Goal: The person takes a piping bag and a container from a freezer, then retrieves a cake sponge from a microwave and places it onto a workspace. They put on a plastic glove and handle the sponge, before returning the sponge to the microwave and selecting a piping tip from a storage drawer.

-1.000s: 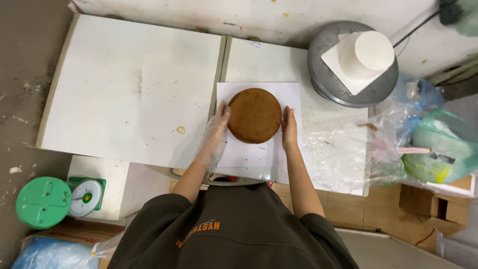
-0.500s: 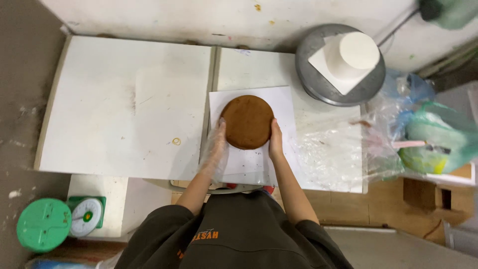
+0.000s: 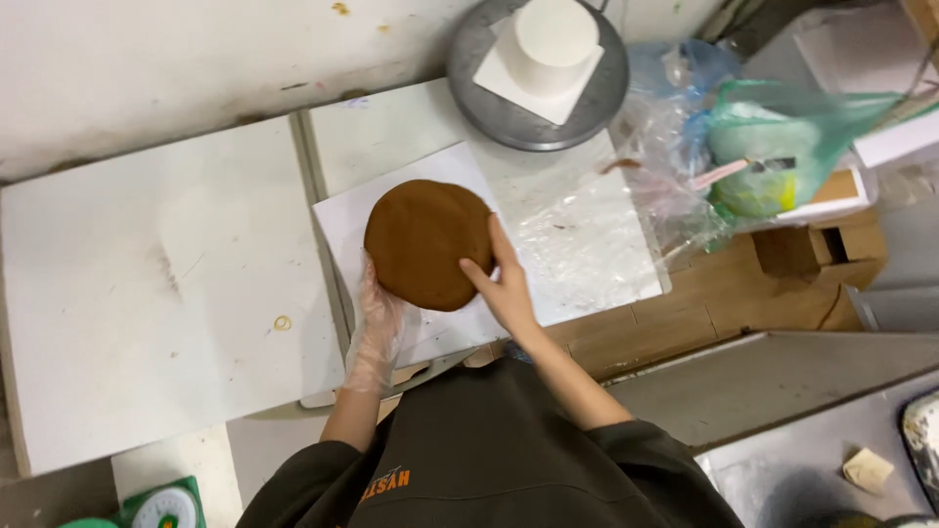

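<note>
Matt brown cake round (image 3: 428, 242) on smooth white paper sheet (image 3: 411, 264); crinkled glossy plastic film (image 3: 587, 230).

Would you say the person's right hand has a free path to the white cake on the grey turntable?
Probably yes: the right hand rests on the brown cake layer, and only bare plastic wrap lies between it and the white cake.
</note>
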